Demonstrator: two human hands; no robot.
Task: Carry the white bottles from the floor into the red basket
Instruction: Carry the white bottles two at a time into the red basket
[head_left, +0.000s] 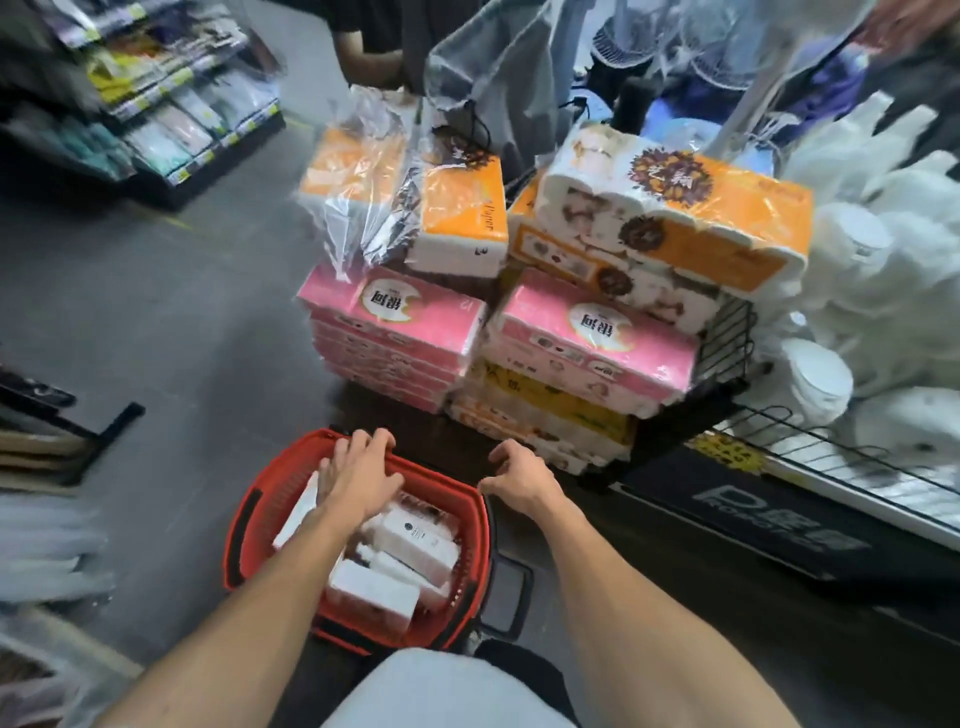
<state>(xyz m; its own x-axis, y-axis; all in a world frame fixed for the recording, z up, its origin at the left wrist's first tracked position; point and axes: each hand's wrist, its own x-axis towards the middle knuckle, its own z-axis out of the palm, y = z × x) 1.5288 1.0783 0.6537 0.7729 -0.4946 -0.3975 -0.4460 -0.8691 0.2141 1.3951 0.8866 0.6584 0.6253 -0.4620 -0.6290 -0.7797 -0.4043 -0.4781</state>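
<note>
So the red basket (236, 551) is sitting on the grey floor (182, 312) right in front of the person, and the white bottles (421, 543) are already lying inside it, piled on their sides, one showing a small dark round logo. The left hand (358, 478) is out over the basket with its fingers spread wide and fairly straight, tips up by the far rim and gripping nothing. Can't tell if it's actually touching the rim. The right hand (519, 478) is just beside the basket's right edge, fingers loosely bent downward, nothing in them either. Straight ahead are stacks of pink tissue packs (395, 322) with orange paper packs (675, 223) on top. A wire rack (727, 332) of white stuff sits to the right, and there's a blurry store shelf (171, 119) at top left.
</note>
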